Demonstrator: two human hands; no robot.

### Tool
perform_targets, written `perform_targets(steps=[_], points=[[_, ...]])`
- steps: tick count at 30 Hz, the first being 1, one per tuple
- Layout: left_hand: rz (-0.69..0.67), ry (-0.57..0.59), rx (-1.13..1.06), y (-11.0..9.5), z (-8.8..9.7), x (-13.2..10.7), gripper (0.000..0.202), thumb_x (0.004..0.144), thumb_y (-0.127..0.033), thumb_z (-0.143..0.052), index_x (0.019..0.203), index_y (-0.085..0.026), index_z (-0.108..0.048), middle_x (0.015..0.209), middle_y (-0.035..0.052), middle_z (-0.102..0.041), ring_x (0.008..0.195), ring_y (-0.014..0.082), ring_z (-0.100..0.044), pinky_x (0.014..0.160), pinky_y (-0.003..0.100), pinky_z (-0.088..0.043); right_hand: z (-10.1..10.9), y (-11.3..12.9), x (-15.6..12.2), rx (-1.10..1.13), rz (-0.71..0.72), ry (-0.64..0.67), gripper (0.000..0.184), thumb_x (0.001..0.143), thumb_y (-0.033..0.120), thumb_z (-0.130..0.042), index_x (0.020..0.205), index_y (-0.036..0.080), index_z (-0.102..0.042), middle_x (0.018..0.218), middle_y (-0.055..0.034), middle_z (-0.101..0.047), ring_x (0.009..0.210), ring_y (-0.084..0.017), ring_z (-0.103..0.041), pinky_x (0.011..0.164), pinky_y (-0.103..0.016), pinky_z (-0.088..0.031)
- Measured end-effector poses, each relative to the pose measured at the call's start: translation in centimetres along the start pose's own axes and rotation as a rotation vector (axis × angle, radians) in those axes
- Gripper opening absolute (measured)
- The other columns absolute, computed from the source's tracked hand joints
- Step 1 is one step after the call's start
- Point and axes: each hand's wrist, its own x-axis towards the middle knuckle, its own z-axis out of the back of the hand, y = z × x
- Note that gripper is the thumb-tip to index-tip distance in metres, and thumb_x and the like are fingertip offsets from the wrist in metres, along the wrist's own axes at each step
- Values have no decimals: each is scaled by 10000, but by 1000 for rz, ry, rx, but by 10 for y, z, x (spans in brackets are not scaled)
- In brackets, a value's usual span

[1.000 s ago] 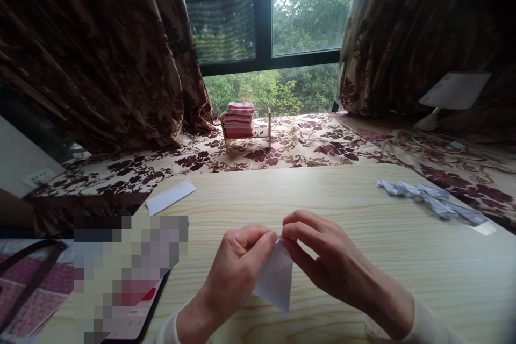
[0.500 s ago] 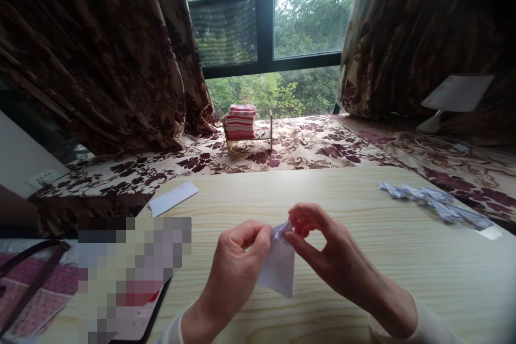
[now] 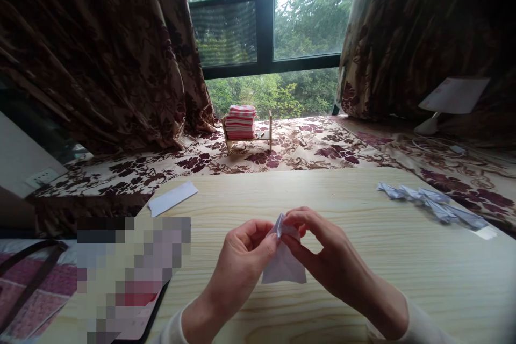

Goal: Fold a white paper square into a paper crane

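Note:
Both of my hands hold a small folded white paper (image 3: 284, 269) just above the light wooden table (image 3: 363, 247). My left hand (image 3: 242, 266) pinches its upper left edge between thumb and fingers. Pinching the folded tip at the top, my right hand (image 3: 330, 260) has its fingers curled over the paper. The paper's wide lower part hangs down between the two hands.
A white paper strip (image 3: 172, 198) lies at the table's far left. Several folded paper pieces (image 3: 431, 203) lie in a row at the right. A blurred flat object (image 3: 129, 274) rests at the near left. A small wooden rack with striped cloth (image 3: 242, 123) stands on the floral sill.
The paper has been turned and folded further: its long lower point has shortened and swung right. Both hands stayed in place, the right fingers now curled over the tip.

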Motion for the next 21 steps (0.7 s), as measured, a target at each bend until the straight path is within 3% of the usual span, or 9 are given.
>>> perform_targets(steps=[10,21], points=[[-24,-70,-19,2,0,2,216,688,-327,-732,703,-118,-682,652,20,-659,600,108,-544,563,200,-433,4,0,2,-90,99,-30,159,860,115,-559,989,195,-606,956,-79,-642,855,-184,-617,732,-331,-536],[-50,-89,106,5,-3,3,182,688,-294,-698,688,-114,-670,609,13,-631,572,112,-533,528,195,-417,1,1,2,-178,143,-69,195,861,84,-530,1002,193,-606,890,-63,-667,780,-168,-619,672,-291,-535]])
